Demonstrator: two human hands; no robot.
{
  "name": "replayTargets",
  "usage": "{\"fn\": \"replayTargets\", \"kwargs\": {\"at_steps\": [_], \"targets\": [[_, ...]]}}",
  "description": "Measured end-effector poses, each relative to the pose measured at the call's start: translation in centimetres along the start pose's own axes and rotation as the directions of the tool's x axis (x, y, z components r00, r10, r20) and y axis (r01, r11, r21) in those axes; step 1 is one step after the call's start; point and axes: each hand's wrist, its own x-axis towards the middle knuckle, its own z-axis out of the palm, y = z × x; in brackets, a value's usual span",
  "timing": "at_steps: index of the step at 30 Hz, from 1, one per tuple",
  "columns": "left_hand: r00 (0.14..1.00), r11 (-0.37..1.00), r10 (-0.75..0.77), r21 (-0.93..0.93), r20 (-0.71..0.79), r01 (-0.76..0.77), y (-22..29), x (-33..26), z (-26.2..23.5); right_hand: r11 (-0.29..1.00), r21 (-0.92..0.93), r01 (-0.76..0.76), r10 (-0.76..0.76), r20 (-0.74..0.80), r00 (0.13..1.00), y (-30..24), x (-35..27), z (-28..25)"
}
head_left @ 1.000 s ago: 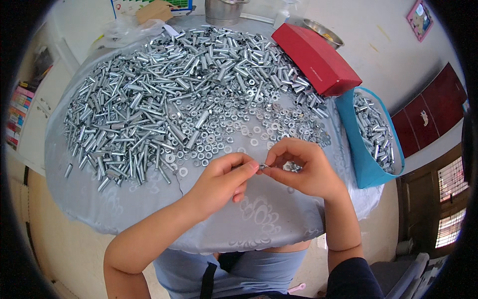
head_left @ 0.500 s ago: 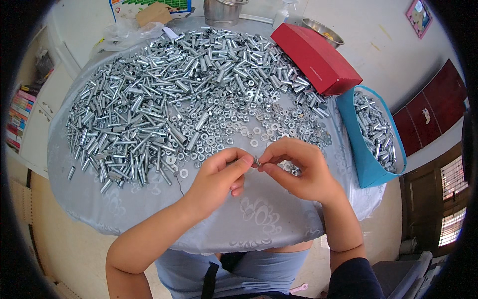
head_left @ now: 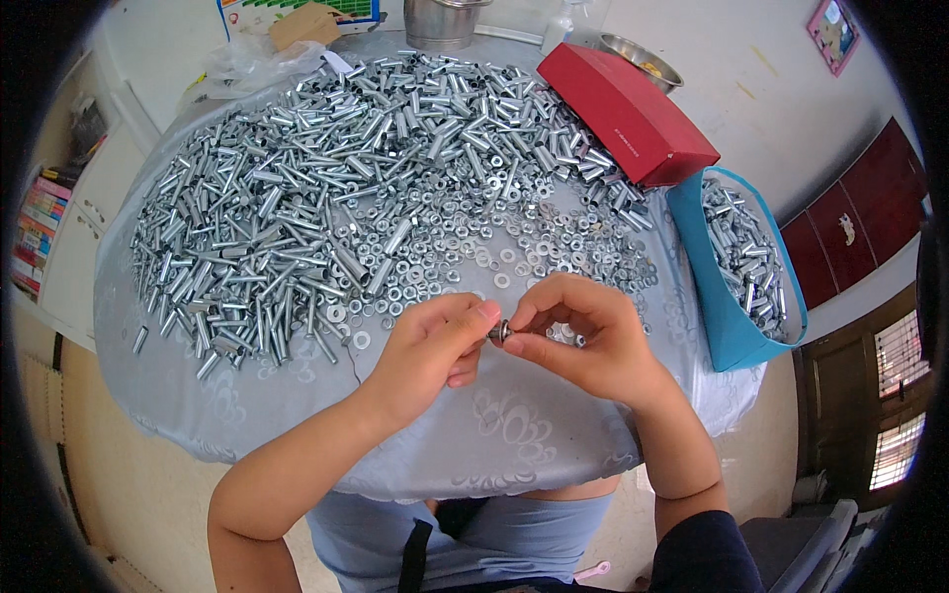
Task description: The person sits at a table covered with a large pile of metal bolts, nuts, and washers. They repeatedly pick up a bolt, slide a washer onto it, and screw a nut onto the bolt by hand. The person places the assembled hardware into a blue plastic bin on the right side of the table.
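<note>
Above the front part of the table, my left hand (head_left: 427, 346) pinches one end of a small metal fastener (head_left: 500, 333) between thumb and forefinger. My right hand (head_left: 591, 336) has its thumb and forefinger closed on the other end. A washer-like disc shows on the fastener between the fingertips; the rest of it is hidden by them. Just beyond my hands lie loose silver nuts and washers (head_left: 504, 256). Behind and to the left of these spreads a wide heap of metal sleeves and bolts (head_left: 287, 198).
The table wears a pale grey patterned cloth (head_left: 425, 450). A red box (head_left: 633, 119) stands at the back right. Beside the table's right edge, a blue fabric bin (head_left: 730, 316) holds many metal sleeves. At the back are a metal pot (head_left: 440, 28), a plastic bag (head_left: 252, 67) and a bowl (head_left: 672, 77).
My fingertips have shifted slightly left, and the fastener has turned so its disc shows more clearly. Both hands keep hold of it.
</note>
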Motion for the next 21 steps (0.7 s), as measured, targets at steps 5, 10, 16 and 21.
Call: {"fn": "replayTargets", "kwargs": {"at_steps": [5, 10, 16, 21], "targets": [[0.999, 0.999, -0.033, -0.041, -0.02, 0.032, 0.3, 0.0, 0.5, 0.994, -0.09, 0.068, -0.069, -0.009, 0.998, 0.2, 0.1, 0.3], [0.992, 0.989, -0.116, -0.082, 0.047, 0.12, 0.5, 0.1, 0.1, 0.93, -0.304, 0.206, -0.202, 0.044, 0.978, -0.4, 0.4, 0.2], [0.99, 0.989, -0.135, -0.062, 0.027, 0.137, 0.7, 0.2, 0.4, 0.908, -0.357, 0.219, -0.23, 0.013, 0.973, -0.5, 0.4, -0.3], [0.991, 0.991, -0.13, -0.039, -0.026, 0.129, 0.6, 0.2, 0.1, 0.903, -0.399, 0.159, -0.184, -0.024, 0.983, -1.1, 0.8, -1.5]]}}
